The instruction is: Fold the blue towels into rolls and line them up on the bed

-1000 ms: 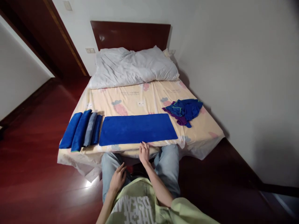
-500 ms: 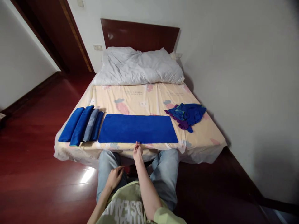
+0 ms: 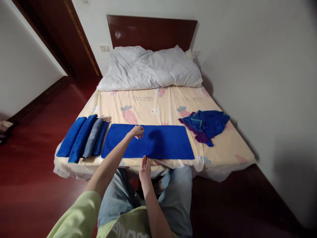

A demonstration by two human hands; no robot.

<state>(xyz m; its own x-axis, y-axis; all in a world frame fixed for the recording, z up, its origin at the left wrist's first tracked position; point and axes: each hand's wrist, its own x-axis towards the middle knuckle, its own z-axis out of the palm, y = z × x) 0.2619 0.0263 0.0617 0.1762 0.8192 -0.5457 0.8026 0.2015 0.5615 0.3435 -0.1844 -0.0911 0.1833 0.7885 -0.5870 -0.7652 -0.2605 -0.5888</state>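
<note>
A long blue towel (image 3: 173, 142) lies flat across the front of the bed. Above its middle hovers my left hand (image 3: 138, 131), fingers loosely bent and apart, holding nothing, its shadow falling on the cloth to the right. At the towel's near edge is my right hand (image 3: 145, 168), fingers stretched out and nothing in it. Several folded or rolled towels lie side by side at the left: blue ones (image 3: 71, 137) and a grey-blue one (image 3: 93, 138). To the right sits a crumpled heap of blue and purple cloths (image 3: 210, 124).
The bed (image 3: 148, 109) has a pale yellow sheet with carrot prints. A grey-white quilt (image 3: 153, 69) is bunched before the dark headboard (image 3: 153, 33). A white wall runs along the right; my knees are close to the bed's front edge.
My left hand has risen from my lap and moved forward over the blue towel. My right hand stays near the towel's front edge, its fingers straighter. The view has shifted slightly.
</note>
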